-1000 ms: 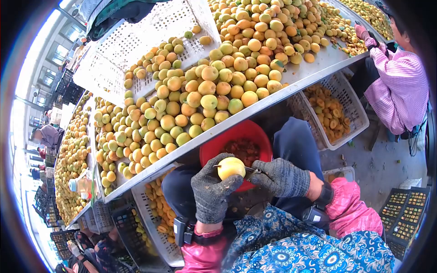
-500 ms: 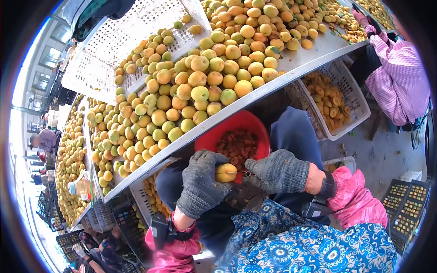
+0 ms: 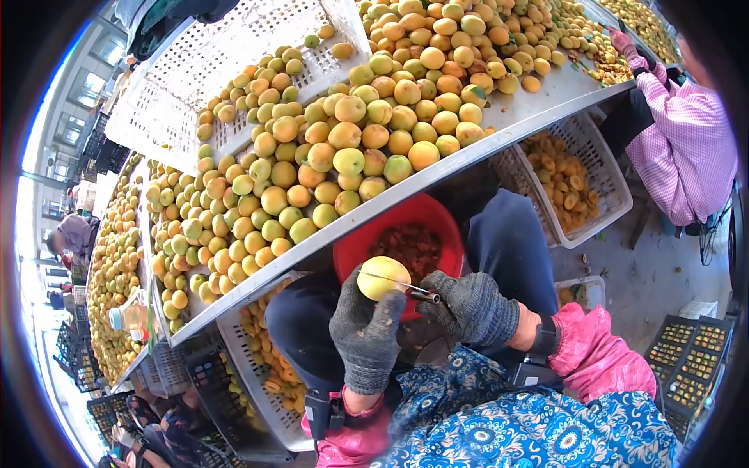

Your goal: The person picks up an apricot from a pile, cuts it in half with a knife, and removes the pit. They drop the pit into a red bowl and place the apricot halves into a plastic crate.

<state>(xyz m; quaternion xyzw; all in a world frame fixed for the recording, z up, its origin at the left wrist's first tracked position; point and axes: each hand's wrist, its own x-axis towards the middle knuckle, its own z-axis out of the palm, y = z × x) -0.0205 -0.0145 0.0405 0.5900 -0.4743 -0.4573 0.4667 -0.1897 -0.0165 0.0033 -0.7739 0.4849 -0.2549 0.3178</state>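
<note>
In a dark grey knit glove, my left hand (image 3: 364, 331) is closed round a yellow apricot-like fruit (image 3: 383, 278), thumb against its lower side. My right hand (image 3: 476, 308), gloved too, grips a small metal tool (image 3: 424, 294) whose thin shaft reaches the fruit's surface. Whether the tip cuts into it cannot be made out. Just behind both hands is a red basin (image 3: 442, 225) with dark reddish pieces inside. Beyond it, many yellow-green and orange fruits (image 3: 347, 161) lie on a metal-edged table (image 3: 515, 100).
A white perforated crate (image 3: 156, 117) rests on the table. Under the edge, another white crate (image 3: 616, 183) holds halved fruit. A person in a pink checked top (image 3: 686, 148) is at the right. Black trays (image 3: 686, 355) stand lower right, and a bottle (image 3: 133, 318) is at the left.
My left hand has turned more upright, raising the fruit slightly with more of it showing. My right hand and the tool have shifted a little lower and right.
</note>
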